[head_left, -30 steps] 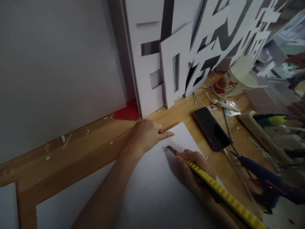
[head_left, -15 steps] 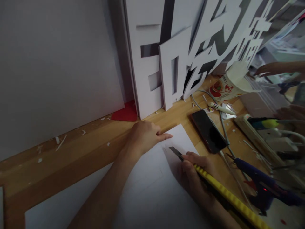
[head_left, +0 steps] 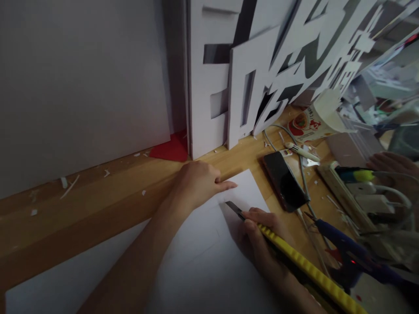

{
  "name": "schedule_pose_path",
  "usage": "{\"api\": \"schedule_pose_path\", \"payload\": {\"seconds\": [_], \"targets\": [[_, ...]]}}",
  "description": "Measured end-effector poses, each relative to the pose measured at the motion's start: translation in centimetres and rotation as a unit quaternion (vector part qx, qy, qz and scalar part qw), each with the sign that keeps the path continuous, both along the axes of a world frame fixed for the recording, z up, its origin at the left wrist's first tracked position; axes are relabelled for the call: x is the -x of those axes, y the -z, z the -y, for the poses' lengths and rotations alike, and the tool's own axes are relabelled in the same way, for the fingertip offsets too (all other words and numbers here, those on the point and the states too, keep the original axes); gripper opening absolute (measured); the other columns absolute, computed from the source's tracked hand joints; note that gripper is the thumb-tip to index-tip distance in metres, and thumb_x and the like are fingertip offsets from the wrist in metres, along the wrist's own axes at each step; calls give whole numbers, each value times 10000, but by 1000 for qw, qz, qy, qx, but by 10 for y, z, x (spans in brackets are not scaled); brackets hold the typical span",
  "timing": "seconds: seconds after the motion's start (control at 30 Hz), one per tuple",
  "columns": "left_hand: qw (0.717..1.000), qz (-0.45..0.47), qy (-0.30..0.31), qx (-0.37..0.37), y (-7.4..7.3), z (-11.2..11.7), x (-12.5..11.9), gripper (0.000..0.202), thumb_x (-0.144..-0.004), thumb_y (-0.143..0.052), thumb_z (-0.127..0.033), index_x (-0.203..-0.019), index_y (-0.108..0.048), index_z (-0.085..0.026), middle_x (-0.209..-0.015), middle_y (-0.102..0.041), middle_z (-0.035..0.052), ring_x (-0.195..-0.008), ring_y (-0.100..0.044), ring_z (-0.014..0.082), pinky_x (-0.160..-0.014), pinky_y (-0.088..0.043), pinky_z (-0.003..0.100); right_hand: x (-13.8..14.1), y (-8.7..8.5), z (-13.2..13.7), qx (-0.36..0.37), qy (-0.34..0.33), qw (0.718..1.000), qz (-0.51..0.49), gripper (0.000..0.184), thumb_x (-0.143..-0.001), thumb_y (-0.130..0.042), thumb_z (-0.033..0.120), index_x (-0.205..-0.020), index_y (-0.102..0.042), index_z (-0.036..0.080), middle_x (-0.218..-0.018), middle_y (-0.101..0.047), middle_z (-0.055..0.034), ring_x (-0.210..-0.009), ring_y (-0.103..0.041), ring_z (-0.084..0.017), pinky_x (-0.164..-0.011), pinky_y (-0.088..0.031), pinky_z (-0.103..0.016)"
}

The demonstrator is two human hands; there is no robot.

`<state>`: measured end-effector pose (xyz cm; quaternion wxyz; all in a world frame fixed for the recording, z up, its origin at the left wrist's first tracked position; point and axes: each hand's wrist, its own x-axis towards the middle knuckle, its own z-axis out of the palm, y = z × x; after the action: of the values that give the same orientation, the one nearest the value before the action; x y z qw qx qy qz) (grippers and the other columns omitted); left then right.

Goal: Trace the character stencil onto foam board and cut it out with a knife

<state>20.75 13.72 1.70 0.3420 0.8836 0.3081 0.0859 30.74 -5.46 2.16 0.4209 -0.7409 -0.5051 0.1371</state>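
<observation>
Craft workshop, wooden bench (head_left: 98, 205), cut-out foam-board letters (head_left: 262, 74), glue gun (head_left: 347, 253), scattered offcuts (head_left: 68, 185)

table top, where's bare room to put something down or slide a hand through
Bare wood runs along the table left of the left hand, between the leaning white board and the white sheet, with only small scraps. The right is crowded: phone, cables, power strip, glue gun and cup, beside the right hand holding the knife.
</observation>
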Motion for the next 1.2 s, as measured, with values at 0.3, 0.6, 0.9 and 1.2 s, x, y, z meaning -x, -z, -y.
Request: {"api": "schedule_pose_path", "payload": {"seconds": [0.3,0.6,0.9,1.2], "targets": [[1000,-15,5,-11,-4,0,0,582,-823,-562,-699,-550,-660,-194,-500,-538,-13,-510,-403,122,-548,-179,308,2,-6,-5,1,-28,999,22,78,-934,-564,297,-976,-605,244,-637,-574,53,-519,-560,-95,-498,-426,-223],[1000,-12,2,-12,-4,0,0,575,-826,-566,-685,-550,-664,-190,-489,-525,-5,-502,-388,117,-544,-172,308,1,-6,-4,18,-28,998,47,87,-923,-567,280,-997,-599,250,-657,-583,47,-570,-573,-108,-527,-416,-233],[999,-34,13,-30,-8,0,-1,546,-838,-583,-645,-551,-657,-187,-489,-522,-11,-489,-365,115,-536,-173,310,6,-13,-12,50,-3,994,93,140,-937,-539,352,-929,-637,252,-666,-627,26,-580,-619,-124,-514,-440,-239],[999,-34,11,-38,-5,-1,-2,588,-835,-556,-685,-550,-671,-184,-483,-502,-5,-492,-343,122,-541,-163,311,5,-9,-15,11,-9,995,102,56,-917,-580,281,-879,-618,268,-695,-683,25,-560,-630,-127,-510,-468,-229]]}}
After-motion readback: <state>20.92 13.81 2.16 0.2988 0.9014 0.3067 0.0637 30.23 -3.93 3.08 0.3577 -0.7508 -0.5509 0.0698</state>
